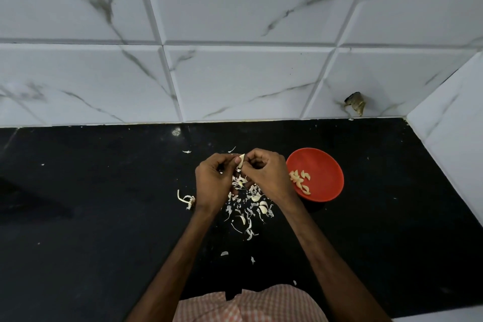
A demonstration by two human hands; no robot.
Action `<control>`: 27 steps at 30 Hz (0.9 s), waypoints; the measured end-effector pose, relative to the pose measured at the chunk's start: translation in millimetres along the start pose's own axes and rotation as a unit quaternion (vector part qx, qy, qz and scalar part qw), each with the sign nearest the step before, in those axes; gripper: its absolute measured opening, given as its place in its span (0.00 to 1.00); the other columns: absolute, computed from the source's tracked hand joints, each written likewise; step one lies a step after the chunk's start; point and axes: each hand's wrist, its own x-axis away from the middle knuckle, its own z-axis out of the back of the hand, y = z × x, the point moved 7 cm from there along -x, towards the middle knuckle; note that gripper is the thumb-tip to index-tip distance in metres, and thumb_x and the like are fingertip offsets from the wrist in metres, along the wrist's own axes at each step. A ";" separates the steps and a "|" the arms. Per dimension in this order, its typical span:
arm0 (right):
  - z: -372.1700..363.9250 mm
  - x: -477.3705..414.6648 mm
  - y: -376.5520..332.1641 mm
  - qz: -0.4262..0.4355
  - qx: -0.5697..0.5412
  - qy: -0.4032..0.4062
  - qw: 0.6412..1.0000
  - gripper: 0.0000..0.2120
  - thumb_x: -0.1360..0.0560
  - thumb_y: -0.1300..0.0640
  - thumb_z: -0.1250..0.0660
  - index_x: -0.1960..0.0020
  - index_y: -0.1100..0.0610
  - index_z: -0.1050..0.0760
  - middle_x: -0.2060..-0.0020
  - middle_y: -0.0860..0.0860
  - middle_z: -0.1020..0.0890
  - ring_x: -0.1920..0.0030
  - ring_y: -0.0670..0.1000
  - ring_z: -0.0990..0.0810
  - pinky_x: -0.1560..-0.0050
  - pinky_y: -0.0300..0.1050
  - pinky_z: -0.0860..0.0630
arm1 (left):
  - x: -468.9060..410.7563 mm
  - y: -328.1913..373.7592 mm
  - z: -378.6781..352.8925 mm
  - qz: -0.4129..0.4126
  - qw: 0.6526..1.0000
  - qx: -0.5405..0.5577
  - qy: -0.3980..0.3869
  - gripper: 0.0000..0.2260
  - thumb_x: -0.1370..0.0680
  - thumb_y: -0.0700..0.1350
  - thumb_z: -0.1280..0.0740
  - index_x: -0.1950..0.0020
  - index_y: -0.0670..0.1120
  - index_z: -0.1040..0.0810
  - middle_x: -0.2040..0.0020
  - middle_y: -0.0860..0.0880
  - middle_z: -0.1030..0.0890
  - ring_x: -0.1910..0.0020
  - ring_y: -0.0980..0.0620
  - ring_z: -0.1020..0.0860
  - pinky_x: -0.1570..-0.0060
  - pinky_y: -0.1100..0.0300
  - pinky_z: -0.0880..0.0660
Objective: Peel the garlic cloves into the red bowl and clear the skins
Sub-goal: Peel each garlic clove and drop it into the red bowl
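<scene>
On the black bench (104,217), I see my left hand (214,180) and right hand (266,172), each grip pinching one garlic clove (241,161), above scattered skins (248,206) just left of the red bowl (324,165), which holds peeled cloves (300,181).

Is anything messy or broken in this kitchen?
Yes. Papery garlic skins lie scattered over the black counter, under the left hand and right hand that pinch a garlic clove. A dark ragged spot on the wall tile near the right corner looks like a chip or hole; I cannot tell which.
</scene>
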 end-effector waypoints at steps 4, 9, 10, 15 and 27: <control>-1.3 0.7 3.7 -0.029 -0.056 -0.018 0.998 0.03 0.23 0.65 0.30 0.53 0.64 0.18 0.63 0.58 0.15 0.64 0.53 0.16 0.66 0.45 0.17 | -1.4 -4.1 -1.5 0.047 0.995 0.086 -0.019 0.03 0.21 0.39 0.29 0.50 0.43 0.15 0.57 0.40 0.16 0.64 0.49 0.17 0.76 0.58 0.22; -3.1 -0.6 5.0 -0.042 -0.020 -0.057 0.997 0.03 0.22 0.61 0.29 0.51 0.58 0.17 0.63 0.52 0.14 0.63 0.50 0.14 0.65 0.46 0.16 | -2.9 -10.8 2.6 0.057 0.993 0.099 -0.021 0.03 0.21 0.40 0.29 0.50 0.45 0.15 0.58 0.41 0.16 0.63 0.48 0.17 0.75 0.58 0.23; -2.8 -1.7 4.7 -0.041 0.000 -0.059 0.997 0.03 0.22 0.60 0.29 0.51 0.58 0.16 0.63 0.51 0.14 0.63 0.50 0.14 0.65 0.47 0.16 | -3.2 -11.2 3.5 0.049 0.995 0.082 -0.020 0.03 0.21 0.40 0.28 0.50 0.45 0.15 0.58 0.43 0.15 0.63 0.47 0.17 0.76 0.58 0.23; -1.1 -6.8 -1.2 -0.012 0.084 -0.077 0.993 0.05 0.22 0.57 0.29 0.53 0.59 0.16 0.65 0.50 0.15 0.66 0.55 0.16 0.71 0.44 0.18 | -4.8 -8.7 5.1 -0.008 1.000 -0.018 -0.011 0.03 0.22 0.41 0.27 0.50 0.45 0.15 0.58 0.51 0.16 0.62 0.52 0.17 0.71 0.53 0.20; 0.2 -7.8 -8.6 0.034 0.098 0.008 0.995 0.05 0.27 0.62 0.27 0.62 0.59 0.17 0.72 0.51 0.18 0.71 0.55 0.19 0.69 0.51 0.23 | -6.5 6.0 1.5 -0.051 0.996 -0.065 0.011 0.04 0.24 0.39 0.26 0.50 0.44 0.14 0.58 0.54 0.16 0.59 0.57 0.17 0.58 0.56 0.20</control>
